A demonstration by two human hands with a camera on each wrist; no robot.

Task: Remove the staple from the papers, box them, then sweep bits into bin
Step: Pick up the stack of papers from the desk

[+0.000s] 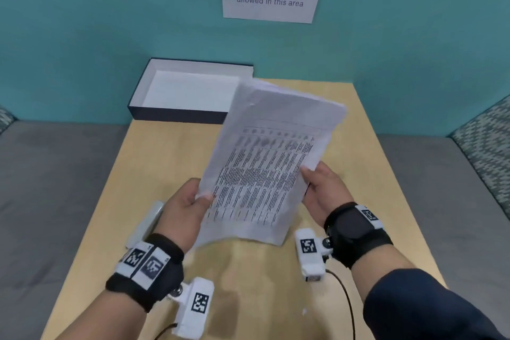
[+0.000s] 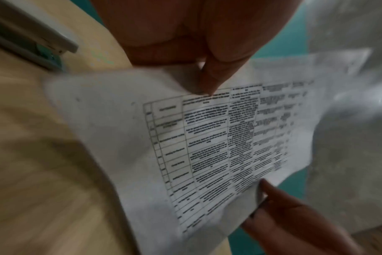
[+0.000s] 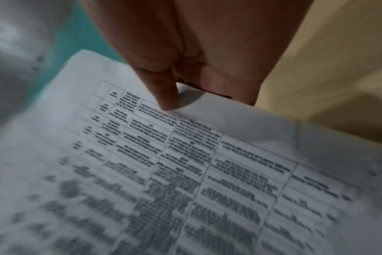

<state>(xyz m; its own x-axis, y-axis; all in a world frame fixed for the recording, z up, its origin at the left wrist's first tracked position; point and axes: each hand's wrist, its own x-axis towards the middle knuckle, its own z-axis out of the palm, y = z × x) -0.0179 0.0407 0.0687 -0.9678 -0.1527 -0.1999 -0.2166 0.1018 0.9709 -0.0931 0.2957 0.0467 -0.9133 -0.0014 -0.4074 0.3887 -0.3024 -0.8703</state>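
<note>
We're pinching the papers point(image 1: 265, 171) by both side edges, left hand point(image 1: 183, 211) and right hand point(image 1: 324, 192), thumbs on top, holding the stack tilted above the table point(image 1: 171, 163), likely to carry it to the open box point(image 1: 179, 91) far left.

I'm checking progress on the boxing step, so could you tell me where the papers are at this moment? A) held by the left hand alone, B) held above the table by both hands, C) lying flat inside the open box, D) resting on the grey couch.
B: the papers are in the air over the table, with the left hand and the right hand each pinching an edge, and the open box holds none.
</note>
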